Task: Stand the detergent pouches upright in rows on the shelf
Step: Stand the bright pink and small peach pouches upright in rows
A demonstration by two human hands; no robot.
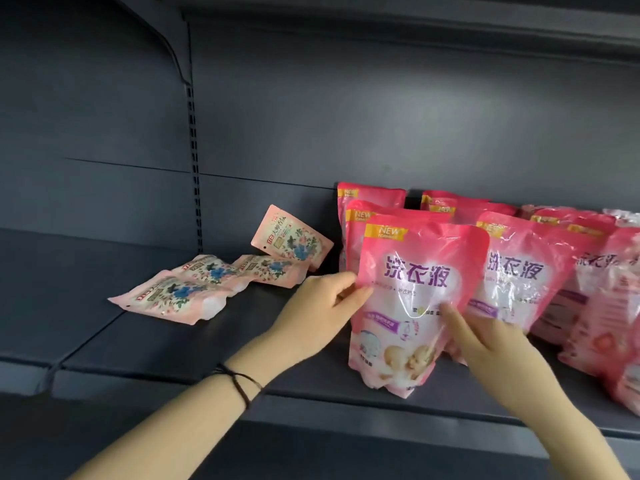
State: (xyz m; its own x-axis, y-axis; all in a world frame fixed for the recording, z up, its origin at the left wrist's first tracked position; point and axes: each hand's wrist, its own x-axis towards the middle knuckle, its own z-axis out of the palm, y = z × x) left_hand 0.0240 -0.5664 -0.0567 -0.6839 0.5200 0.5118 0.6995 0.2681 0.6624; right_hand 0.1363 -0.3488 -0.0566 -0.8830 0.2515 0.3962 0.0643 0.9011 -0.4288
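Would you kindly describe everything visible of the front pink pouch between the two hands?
The front pouch is a glossy pink and white plastic bag with purple lettering, a yellow NEW tag at its top left corner and baby pictures near its base. It stands upright on the dark shelf, heading the leftmost row, a like pouch close behind. The left hand pinches its left edge; the right hand holds its right side, one finger on its front.
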